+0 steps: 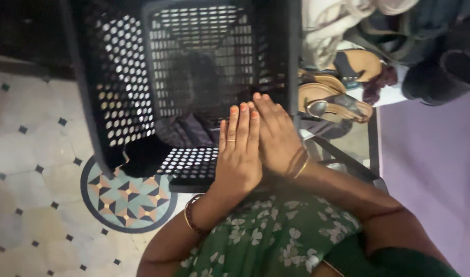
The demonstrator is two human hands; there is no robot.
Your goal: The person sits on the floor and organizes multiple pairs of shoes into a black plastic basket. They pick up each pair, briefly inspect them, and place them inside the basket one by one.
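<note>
While the two hands are pressing flat together over it, the black perforated plastic laundry basket (194,77) is standing as the landmark for this entry.

Item: black plastic basket, rectangular, its walls pierced by round holes on the left side and by rows of short slots on the far wall and floor. A jagged break is showing in its near left rim. Dark cloth (186,131) is lying bunched inside, at the near end of the basket floor. The mouth is facing up toward the camera; the long axis is running from the person away toward the top of the view.

Hands: the left hand (238,151) is lying open, fingers straight and together, a ring on one finger, a bangle at the wrist. The right hand (276,136) is lying open too, its palm laid against the left hand, bangles at its wrist. Neither is gripping anything; both are hovering at the basket's near right corner.

Surroundings: right of the basket, tan strapped sandals (332,102) are resting on a rack. Left of and under the basket, pale tiled floor (29,169) with a round patterned inlay (127,200) is showing. Nearer than the basket, green flower-printed cloth (271,236) is covering the person's lap.
</note>
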